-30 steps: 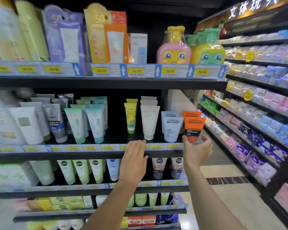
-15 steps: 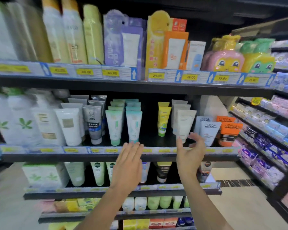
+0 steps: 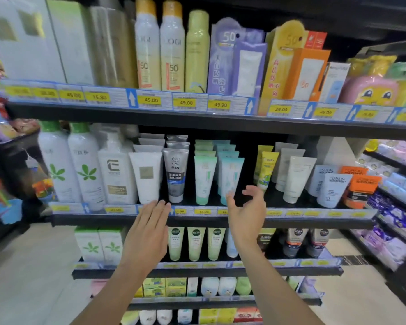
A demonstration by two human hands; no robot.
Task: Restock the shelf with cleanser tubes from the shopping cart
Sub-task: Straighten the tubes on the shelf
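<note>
While both hands hover empty before middle shelf [image 3: 211, 222], no tube in grasp. Left hand [image 3: 148, 233] flat, fingers straight, below white tube [image 3: 145, 177]. Right hand [image 3: 246, 214] loosely curled, holding nothing, fingertips near light blue tube [image 3: 230, 177]. Cleanser tubes stand cap-down along that shelf; shopping cart not visible.

Risk: curled fingers brushing light blue tube, toppling front row, since tubes stand close together.

Legible: "MEN" on grey tube [image 3: 175, 174]; "L'OREAL MEN EXPERT" [image 3: 333, 188] right of it; price tags above, "45.00", "49.00", "49.90".

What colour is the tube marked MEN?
Silver-grey with a blue band; the MEN tube shows in the head view.
</note>
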